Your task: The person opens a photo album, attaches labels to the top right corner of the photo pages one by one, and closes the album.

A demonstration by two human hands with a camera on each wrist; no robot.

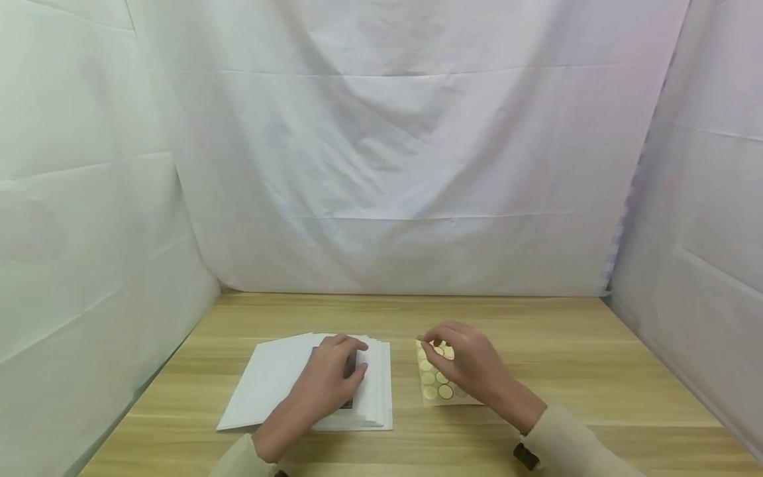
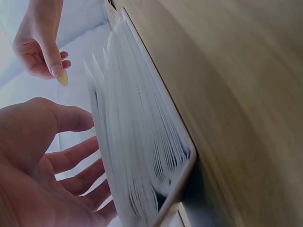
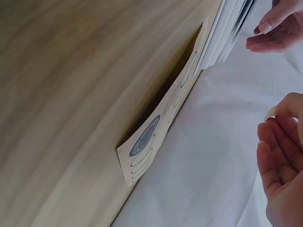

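A thick book (image 1: pixel 274 377) with white pages lies open on the table. A dark rectangle (image 1: pixel 347 404) shows on its right page, partly covered by my left hand (image 1: pixel 330 376), which rests there with loosely bent fingers. In the left wrist view its fingers touch the top page of the book (image 2: pixel 137 123). To the right, my right hand (image 1: pixel 471 363) is raised over a sheet of round stickers (image 1: pixel 430 380). Between thumb and forefinger it pinches a small pale yellow sticker (image 2: pixel 62 78), whose edge also shows in the right wrist view. The hand hides part of the sheet.
The wooden table (image 1: pixel 566 358) extends around the book and the sheet. White cloth (image 1: pixel 387 252) hangs behind it and along both sides. In the right wrist view, the sticker sheet (image 3: pixel 156 137) is slightly lifted at its edge.
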